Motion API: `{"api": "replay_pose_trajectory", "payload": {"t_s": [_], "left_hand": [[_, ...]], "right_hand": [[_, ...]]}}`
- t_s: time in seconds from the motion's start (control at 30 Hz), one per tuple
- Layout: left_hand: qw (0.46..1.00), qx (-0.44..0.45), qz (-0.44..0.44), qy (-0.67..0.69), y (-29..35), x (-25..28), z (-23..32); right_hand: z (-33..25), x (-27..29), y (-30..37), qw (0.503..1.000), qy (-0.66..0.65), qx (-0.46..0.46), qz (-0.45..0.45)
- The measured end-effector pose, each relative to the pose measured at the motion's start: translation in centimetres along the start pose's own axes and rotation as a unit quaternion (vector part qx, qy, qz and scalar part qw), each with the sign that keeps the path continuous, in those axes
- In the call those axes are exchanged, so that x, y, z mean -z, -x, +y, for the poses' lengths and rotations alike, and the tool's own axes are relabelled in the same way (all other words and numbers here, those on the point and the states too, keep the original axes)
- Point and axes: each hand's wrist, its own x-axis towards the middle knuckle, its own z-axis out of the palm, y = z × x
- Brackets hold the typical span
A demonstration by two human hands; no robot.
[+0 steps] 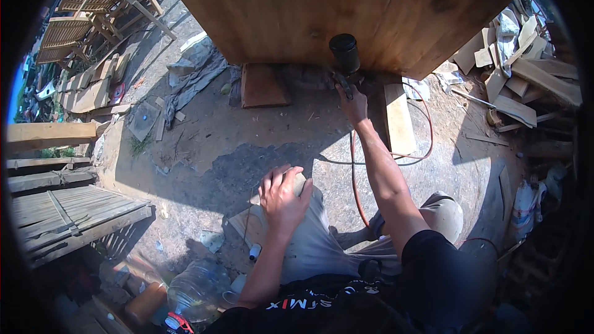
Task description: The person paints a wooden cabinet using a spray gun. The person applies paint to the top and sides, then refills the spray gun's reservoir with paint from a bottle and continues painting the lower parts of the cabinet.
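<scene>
My right hand (354, 106) reaches forward, its fingers wrapped round the handle of a spray gun (344, 81) with a dark cup (344, 52) on top. The gun is close to the lower edge of a large brown wooden panel (322, 12); whether any spray leaves it cannot be seen. A reddish-brown hose (353, 176) runs along the ground near my right forearm. My left hand (283, 203) lies over my bent left knee with its fingers apart, holding nothing that I can see.
A reddish wooden block (263, 86) and a pale board (400, 120) lie under the panel. Scrap wood (526, 86) is heaped at right. Slatted chairs (68, 34) stand far left, a slatted wooden piece (80, 213) nearer. A clear plastic bottle (199, 287) lies lower left.
</scene>
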Motion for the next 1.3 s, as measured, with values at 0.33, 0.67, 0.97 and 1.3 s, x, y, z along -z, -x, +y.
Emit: {"api": "replay_pose_trajectory", "payload": {"t_s": [0.33,0.67,0.97,1.3], "left_hand": [[1.0,0.0,0.006,0.009,0.3,-0.1,-1.7],[0.999,-0.015,-0.025,0.019,-1.6,-0.6,-1.2],[0.999,-0.011,-0.045,-0.005,-2.8,-1.9,-2.4],[0.999,-0.005,-0.028,-0.015,-3.8,-4.7,-3.1]], "right_hand": [[-5.5,2.4,-0.4,0.999,0.027,0.026,0.005],[-22.2,16.1,-3.1,0.967,-0.017,0.206,0.148],[-34.7,26.5,-7.2,0.928,-0.014,0.292,0.23],[-46.5,35.5,-10.1,0.897,-0.006,0.338,0.285]]}}
